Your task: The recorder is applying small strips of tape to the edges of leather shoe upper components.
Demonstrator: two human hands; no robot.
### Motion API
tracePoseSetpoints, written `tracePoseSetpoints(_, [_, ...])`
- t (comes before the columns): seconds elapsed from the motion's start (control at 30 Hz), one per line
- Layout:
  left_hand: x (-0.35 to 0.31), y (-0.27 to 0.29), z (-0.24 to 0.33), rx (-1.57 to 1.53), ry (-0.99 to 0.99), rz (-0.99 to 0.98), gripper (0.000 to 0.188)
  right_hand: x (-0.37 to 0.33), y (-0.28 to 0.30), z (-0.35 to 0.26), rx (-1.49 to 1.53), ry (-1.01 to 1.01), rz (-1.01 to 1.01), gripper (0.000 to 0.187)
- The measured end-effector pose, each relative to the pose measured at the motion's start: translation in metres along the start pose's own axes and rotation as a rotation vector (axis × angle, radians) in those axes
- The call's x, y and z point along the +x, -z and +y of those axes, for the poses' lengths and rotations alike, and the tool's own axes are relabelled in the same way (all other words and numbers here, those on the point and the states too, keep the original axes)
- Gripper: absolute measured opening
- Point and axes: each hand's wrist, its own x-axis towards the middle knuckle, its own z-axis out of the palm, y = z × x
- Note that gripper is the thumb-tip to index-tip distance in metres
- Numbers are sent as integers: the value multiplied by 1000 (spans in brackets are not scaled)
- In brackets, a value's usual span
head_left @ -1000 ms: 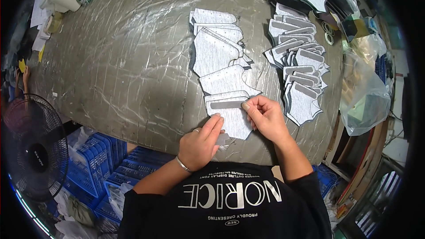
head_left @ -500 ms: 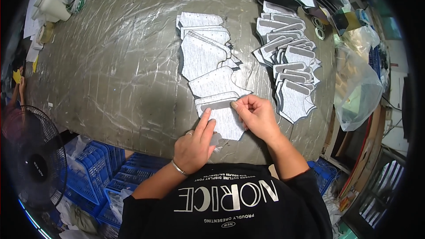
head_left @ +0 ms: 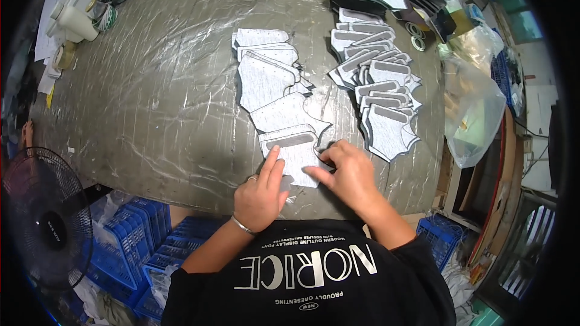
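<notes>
A light grey, streaky cut piece (head_left: 295, 166) with a dark grey strip (head_left: 290, 140) across its upper part lies at the near end of an overlapping row. My left hand (head_left: 261, 196) is open, its outstretched fingers resting on the piece just below the strip. At the piece's right edge is my right hand (head_left: 350, 175), thumb over the surface and curled fingers by the notched edge, with a gap between them. Beyond my hands, similar grey pieces (head_left: 266, 84) with dark undersides and dots along their top edges overlap one another.
A second row of grey pieces with dark strips (head_left: 386, 127) runs along the right. Dark pieces, tape rolls (head_left: 417, 42) and a clear plastic bag (head_left: 474, 115) lie beyond. A white container (head_left: 78, 23) stands far left. A black fan (head_left: 48, 223) and blue crates (head_left: 130, 229) are near left.
My right hand has left the right end of the dark strip and moved down to the piece's right edge, its thumb and fingers spreading. My left hand stays on the piece.
</notes>
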Motion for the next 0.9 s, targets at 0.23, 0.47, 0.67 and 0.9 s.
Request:
tracePoseSetpoints(0.23, [-2,-6,-1,-5,-16,35,65,-17,-18,-6,205,82,72,20])
tracePoseSetpoints(0.47, [-5,-10,-1,-10,-18,103,61,-17,-3,-2,425,123,-187,15])
tracePoseSetpoints(0.67, [-11,-14,-12,-178,-124,386,48,-41,16,50,822,-227,349,13])
tracePoseSetpoints(0.9, [-11,-8,-19,-1477,275,152,30,-52,50,66,13,-22,599,33])
